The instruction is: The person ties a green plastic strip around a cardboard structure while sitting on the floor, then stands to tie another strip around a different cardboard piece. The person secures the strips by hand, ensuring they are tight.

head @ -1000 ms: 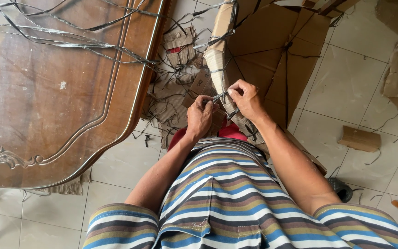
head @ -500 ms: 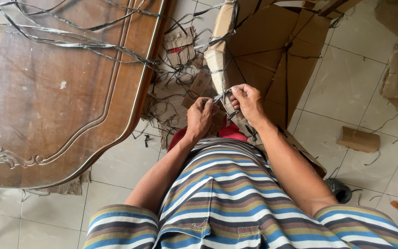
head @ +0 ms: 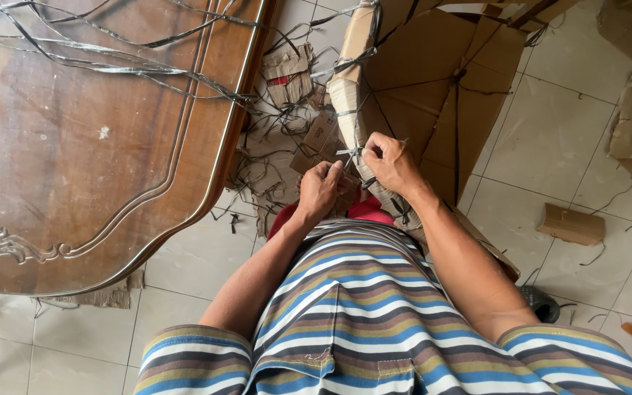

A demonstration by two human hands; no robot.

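Note:
A tall bundle of flattened brown cardboard (head: 433,95) stands on the floor in front of me, bound with dark straps. My left hand (head: 321,189) is closed on a thin grey strap (head: 350,152) at the bundle's near edge. My right hand (head: 389,162) pinches the same strap just to the right, fingers curled tight. The two hands almost touch. Below them shows a red object (head: 366,211), mostly hidden by my striped shirt.
A large brown wooden table (head: 74,146) with loose grey straps (head: 111,51) on top fills the left. Cardboard scraps (head: 287,73) and strap offcuts lie on the tiled floor between table and bundle. A small cardboard piece (head: 570,224) lies at the right.
Both hands stay at the strap; the right hand has shifted slightly, pulling the strap end.

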